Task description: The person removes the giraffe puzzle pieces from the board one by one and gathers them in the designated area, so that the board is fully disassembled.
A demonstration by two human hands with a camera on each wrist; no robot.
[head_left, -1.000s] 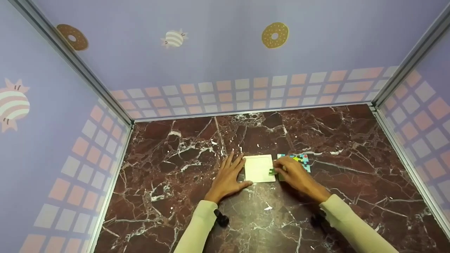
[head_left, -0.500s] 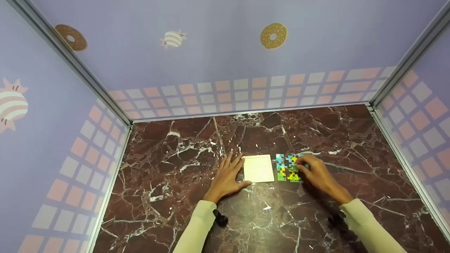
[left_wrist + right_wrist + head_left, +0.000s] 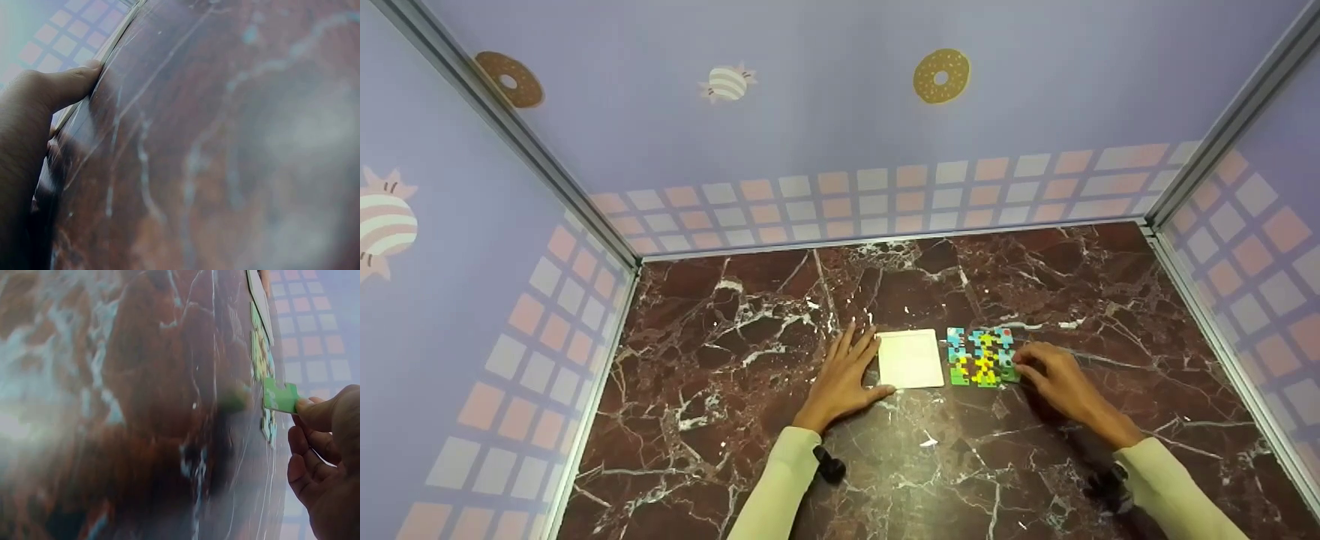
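A green jigsaw piece [image 3: 279,397] is pinched between thumb and fingertips of my right hand [image 3: 1057,379], tilted up off the table in the right wrist view. Just left of that hand lie the jigsaw pieces [image 3: 985,369], blue, yellow and green, grouped in columns with a gap after the first column. A pale square puzzle tray [image 3: 910,360] lies left of them with no pieces in it. My left hand [image 3: 842,379] rests flat at the tray's left side, fingers straight and spread, thumb by its lower corner. In the left wrist view the thumb [image 3: 76,84] touches the tray's edge.
Dark red marbled table [image 3: 750,435] surrounds the pieces, with small white flecks in its pattern. Lilac panels with pink and white squares [image 3: 874,202] enclose the back and both sides, joined by grey metal rails [image 3: 1156,223].
My right hand has moved right with the green piece, from the tray's right edge across the jigsaw pieces to their right side, uncovering them. The left hand has stayed in place.
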